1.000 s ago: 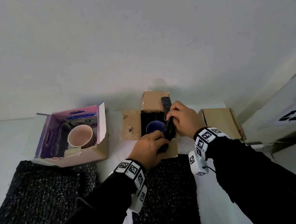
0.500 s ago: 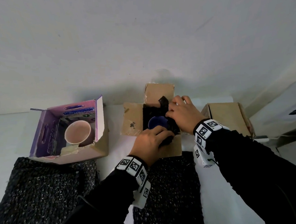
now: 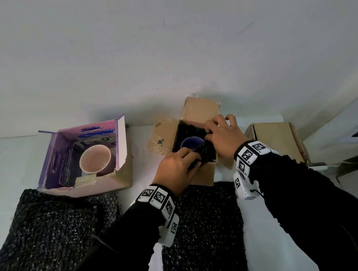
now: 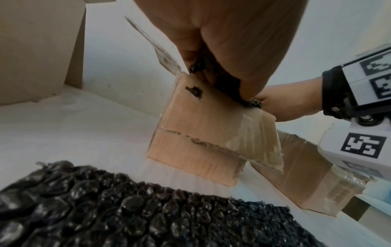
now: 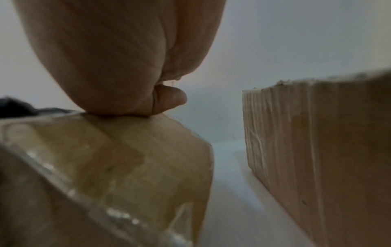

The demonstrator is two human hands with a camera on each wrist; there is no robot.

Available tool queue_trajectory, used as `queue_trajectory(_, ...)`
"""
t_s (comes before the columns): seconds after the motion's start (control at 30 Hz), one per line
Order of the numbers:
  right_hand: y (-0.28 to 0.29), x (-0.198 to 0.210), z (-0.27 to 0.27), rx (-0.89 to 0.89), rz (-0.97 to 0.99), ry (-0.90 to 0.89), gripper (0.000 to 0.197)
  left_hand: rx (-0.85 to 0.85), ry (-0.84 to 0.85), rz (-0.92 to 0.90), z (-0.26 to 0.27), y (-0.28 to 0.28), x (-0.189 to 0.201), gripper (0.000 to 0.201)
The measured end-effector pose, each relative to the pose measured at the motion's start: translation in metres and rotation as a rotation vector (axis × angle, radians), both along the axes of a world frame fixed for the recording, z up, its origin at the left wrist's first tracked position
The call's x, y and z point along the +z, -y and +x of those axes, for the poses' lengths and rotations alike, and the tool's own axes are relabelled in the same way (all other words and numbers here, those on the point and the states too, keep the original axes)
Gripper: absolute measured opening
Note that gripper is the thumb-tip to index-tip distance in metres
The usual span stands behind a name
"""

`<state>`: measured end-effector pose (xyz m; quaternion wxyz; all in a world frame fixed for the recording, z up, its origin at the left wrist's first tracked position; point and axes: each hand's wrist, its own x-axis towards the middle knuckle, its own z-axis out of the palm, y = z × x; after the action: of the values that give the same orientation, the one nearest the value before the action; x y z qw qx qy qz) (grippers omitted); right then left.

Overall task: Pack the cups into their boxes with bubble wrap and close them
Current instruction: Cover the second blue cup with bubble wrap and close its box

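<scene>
Blue cup (image 3: 192, 142) stands inside the open brown box (image 3: 203, 173) in the middle, with black bubble wrap (image 3: 206, 152) around it. Left hand (image 3: 176, 169) pinches the wrap at the near edge of the box. Right hand (image 3: 224, 136) grasps the wrap at the far right corner with curled fingers. Pink cup (image 3: 95, 159) stands in the purple box (image 3: 56, 163) on the left.

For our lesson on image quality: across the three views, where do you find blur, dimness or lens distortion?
Head view: wide-angle bending at the edges, dim light, the blue cup dark inside its brown box. Left wrist view: the left hand looms large, the bubble wrap glints. Right wrist view: soft throughout, the right hand and the taped flap blurred.
</scene>
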<state>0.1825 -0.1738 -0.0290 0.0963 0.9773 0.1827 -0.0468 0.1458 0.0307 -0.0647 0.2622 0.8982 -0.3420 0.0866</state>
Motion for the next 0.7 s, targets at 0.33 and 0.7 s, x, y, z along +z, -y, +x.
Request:
queue_trajectory(0.33,0.011,0.001,-0.016,0.032,0.424,-0.014,0.040,0.042,-0.110,-0.028,-0.002,0.014,0.012,0.030)
queue_trajectory(0.7,0.027,0.000,-0.038,0.143,0.293,-0.067,0.056,0.105,-0.069,-0.051,0.005,0.011,0.012,0.018)
